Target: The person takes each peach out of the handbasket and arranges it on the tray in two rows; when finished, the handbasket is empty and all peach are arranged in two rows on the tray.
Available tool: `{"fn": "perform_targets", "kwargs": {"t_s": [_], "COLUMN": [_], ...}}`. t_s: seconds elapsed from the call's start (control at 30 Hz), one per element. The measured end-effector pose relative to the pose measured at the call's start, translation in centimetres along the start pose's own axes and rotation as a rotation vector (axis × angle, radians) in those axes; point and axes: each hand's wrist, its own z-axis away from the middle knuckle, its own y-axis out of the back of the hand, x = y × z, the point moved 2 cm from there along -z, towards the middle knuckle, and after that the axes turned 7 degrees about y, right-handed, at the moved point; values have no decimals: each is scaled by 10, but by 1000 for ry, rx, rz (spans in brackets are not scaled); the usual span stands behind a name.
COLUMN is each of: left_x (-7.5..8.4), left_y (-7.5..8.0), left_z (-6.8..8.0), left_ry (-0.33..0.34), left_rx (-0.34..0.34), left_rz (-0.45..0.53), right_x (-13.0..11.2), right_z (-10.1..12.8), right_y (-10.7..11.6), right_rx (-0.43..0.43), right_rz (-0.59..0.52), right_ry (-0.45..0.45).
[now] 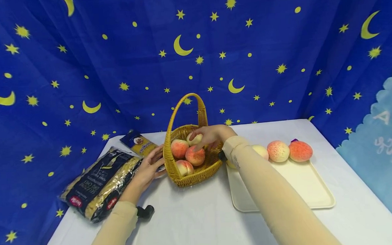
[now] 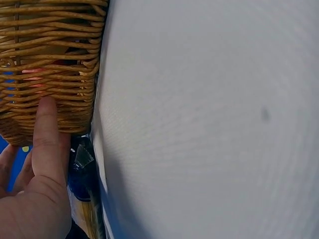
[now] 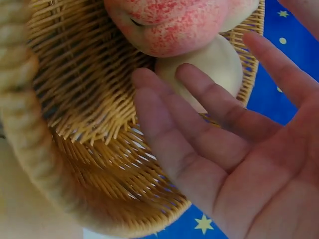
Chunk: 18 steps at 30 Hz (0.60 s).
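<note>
A wicker basket [image 1: 201, 175] with a tall arched handle stands mid-table. Inside it lie several peaches: a reddish one [image 1: 179, 148], a second red one [image 1: 195, 156], a paler one [image 1: 185, 168] and a cream-coloured one [image 1: 193, 140]. My left hand [image 1: 149, 166] rests against the basket's left side, its thumb laid straight along the weave in the left wrist view. Over the basket's right part hovers my right hand [image 1: 212, 133], fingers loosely extended and nothing in its palm. In the right wrist view its fingertips [image 3: 189, 73] overlap the cream peach [image 3: 224, 64].
Right of the basket lies a cream tray [image 1: 310, 188]. Along its back edge sit a yellowish fruit [image 1: 261, 151], a peach [image 1: 278, 151] and a red-orange fruit [image 1: 300, 151]. Pasta bags [image 1: 97, 181] and a blue-and-yellow packet [image 1: 139, 143] lie at left. A starry blue curtain [image 1: 213, 71] hangs behind.
</note>
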Motion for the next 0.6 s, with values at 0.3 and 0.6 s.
{"fn": "perform_targets", "kwargs": {"t_s": [0.3, 0.6], "left_x": [3, 0], "left_y": [-1, 1], "left_z": [-1, 0], "left_ry": [-4, 6], "left_rx": [-3, 8], "left_rz": [-4, -4], "right_x": [2, 8], "right_z": [-7, -14], "right_y": [-5, -15], "right_rx": [-20, 5], "right_rz": [-159, -208], "right_ry": [-102, -148]}}
